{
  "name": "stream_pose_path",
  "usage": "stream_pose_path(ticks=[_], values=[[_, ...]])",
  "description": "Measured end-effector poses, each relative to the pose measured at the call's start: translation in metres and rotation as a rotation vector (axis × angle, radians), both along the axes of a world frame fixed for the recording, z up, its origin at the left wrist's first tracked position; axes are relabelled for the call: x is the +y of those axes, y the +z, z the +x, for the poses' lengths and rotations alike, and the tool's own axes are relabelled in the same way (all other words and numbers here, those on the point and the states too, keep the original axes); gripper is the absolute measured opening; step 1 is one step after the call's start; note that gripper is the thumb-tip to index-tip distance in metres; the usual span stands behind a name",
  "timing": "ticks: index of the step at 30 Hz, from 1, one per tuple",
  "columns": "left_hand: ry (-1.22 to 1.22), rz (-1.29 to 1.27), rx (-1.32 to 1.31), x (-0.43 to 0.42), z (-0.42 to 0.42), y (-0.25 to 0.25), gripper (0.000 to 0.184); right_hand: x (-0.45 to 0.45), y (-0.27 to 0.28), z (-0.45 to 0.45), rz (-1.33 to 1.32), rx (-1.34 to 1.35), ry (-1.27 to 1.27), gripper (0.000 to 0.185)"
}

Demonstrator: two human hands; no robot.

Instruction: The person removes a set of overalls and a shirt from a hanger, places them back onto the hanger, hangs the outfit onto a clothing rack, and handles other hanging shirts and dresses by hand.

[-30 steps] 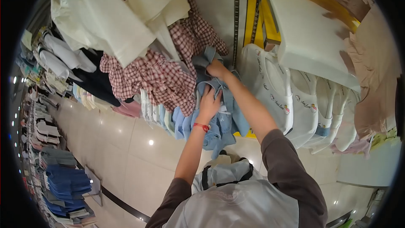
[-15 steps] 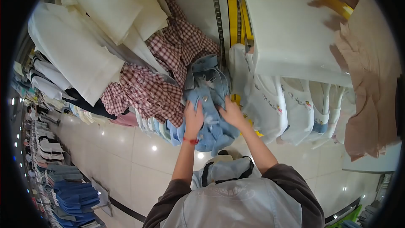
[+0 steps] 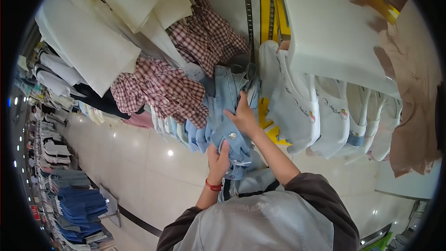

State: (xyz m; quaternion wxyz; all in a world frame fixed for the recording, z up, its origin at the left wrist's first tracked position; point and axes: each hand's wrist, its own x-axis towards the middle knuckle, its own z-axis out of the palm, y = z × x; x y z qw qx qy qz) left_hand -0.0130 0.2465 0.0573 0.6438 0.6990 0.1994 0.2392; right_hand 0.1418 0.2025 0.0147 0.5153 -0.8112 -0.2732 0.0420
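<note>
A light blue denim garment [image 3: 225, 100] hangs in front of me at the middle, with a round metal button and small white strings lower on it. My left hand [image 3: 217, 160], with a red band at the wrist, is closed on its lower part, the thumb on top. My right hand [image 3: 242, 116] lies on the garment's right side, thumb and forefinger spread apart; its other fingers are partly hidden. Red and white checked garments [image 3: 160, 88] hang just left of the denim.
Cream garments [image 3: 93, 37] hang at the upper left. White tops [image 3: 302, 107] hang below a white shelf [image 3: 334, 32] on the right. A pinkish-beige garment [image 3: 413, 111] is at the far right. Folded blue clothes [image 3: 81, 207] lie at the lower left, beyond the tiled floor [image 3: 153, 167].
My left hand has moved down, drawing the lower part of the denim garment toward me. My right hand has shifted up slightly and left along it. The view has moved a little.
</note>
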Motion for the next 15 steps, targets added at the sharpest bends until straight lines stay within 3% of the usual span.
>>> stream_pose_path(ticks=[2,3,5,7,10,14,15], values=[[-0.066,-0.049,0.040,-0.015,0.004,0.005,0.024,-0.020,-0.025,-0.006,0.120,-0.174,0.060,0.068],[-0.138,-0.162,0.066,-0.024,0.007,0.014,0.028,-0.034,-0.043,-0.011,0.258,0.143,0.147,0.063],[-0.213,-0.307,0.016,-0.042,0.017,0.016,0.031,-0.080,-0.043,-0.023,0.498,0.405,0.344,0.057],[-0.326,-0.338,0.031,-0.057,0.028,0.005,0.036,-0.126,-0.003,-0.044,0.479,0.719,0.177,0.051],[-0.449,-0.478,0.077,-0.080,0.049,-0.017,0.037,-0.168,0.007,-0.075,0.642,0.500,-0.026,0.050],[-0.542,-0.753,0.285,-0.094,0.067,-0.031,0.033,-0.179,0.011,-0.093,0.123,0.128,-0.185,0.053],[-0.579,-0.768,0.159,-0.095,0.074,-0.036,0.034,-0.185,0.007,-0.092,0.126,0.111,-0.229,0.042]])
